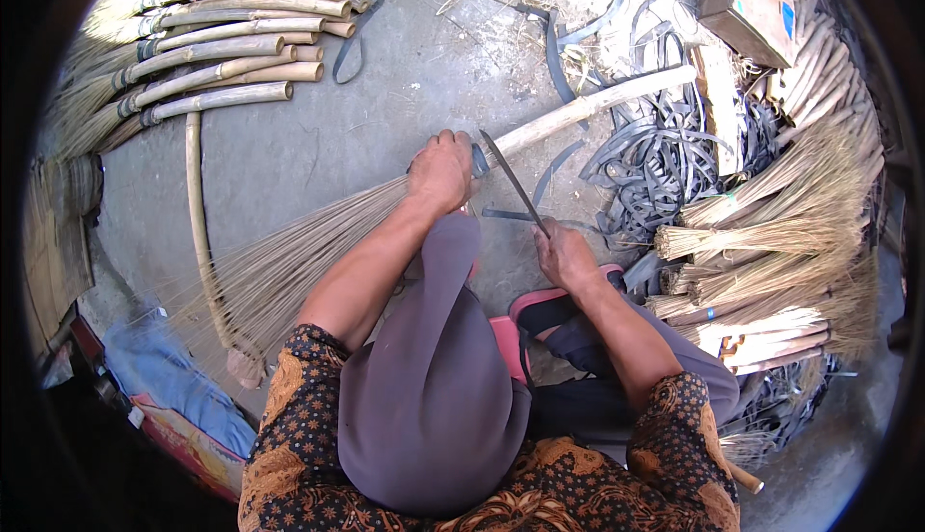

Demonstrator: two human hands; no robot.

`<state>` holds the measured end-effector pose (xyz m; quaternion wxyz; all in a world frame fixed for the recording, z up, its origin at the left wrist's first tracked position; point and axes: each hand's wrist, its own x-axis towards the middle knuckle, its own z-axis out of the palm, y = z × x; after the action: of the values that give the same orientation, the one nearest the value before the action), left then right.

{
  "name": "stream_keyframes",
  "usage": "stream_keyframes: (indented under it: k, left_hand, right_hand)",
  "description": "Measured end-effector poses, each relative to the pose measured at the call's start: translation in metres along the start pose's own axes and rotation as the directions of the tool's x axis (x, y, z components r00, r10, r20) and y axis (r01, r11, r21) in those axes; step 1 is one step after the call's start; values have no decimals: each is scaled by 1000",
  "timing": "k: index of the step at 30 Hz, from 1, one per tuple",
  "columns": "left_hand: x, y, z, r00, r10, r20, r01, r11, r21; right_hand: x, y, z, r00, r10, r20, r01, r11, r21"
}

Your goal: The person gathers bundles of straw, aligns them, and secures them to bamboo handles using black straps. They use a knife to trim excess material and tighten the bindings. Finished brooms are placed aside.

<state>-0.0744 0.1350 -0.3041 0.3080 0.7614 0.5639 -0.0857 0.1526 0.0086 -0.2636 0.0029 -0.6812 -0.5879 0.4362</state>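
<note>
The broom (361, 212) slants over the floor (376, 127), clasped beside its binding (480, 160) by the left hand (442, 171). The right hand (567, 257) grips a knife (515, 181); a slip could nick the left hand.

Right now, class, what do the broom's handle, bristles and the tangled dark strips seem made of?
Handle: probably bamboo, pale, smooth-looking, with a faint joint. Bristles: likely dried grass stalks, matte straw-tan, fine and fairly straight. Strips: perhaps rubber, dark grey, dull, curling in flat bands.
</note>
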Motion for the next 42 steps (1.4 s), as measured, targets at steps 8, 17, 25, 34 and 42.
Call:
stream_keyframes:
  k: [8,17,25,34,42]
  left_hand:
    - [2,-4,-2,997,34,-69,-29,997,75]
    - [-6,-4,5,993,99,-62,-93,992,91]
    - [-3,-3,-2,999,43,-26,-42,998,43]
    - [-17,-9,-4,996,34,-77,-36,999,-18]
    - [-20,-9,2,986,15,-166,-25,998,-60]
  right_hand:
    - [3,-8,14,996,78,-32,-76,994,76]
    - [-2,-6,15,999,7,-34,-6,1000,25]
    - [-1,-8,19,1000,8,28,-9,999,33]
    - [7,-10,9,1000,6,18,-5,998,-60]
    - [6,-19,9,998,-56,8,56,998,-6]
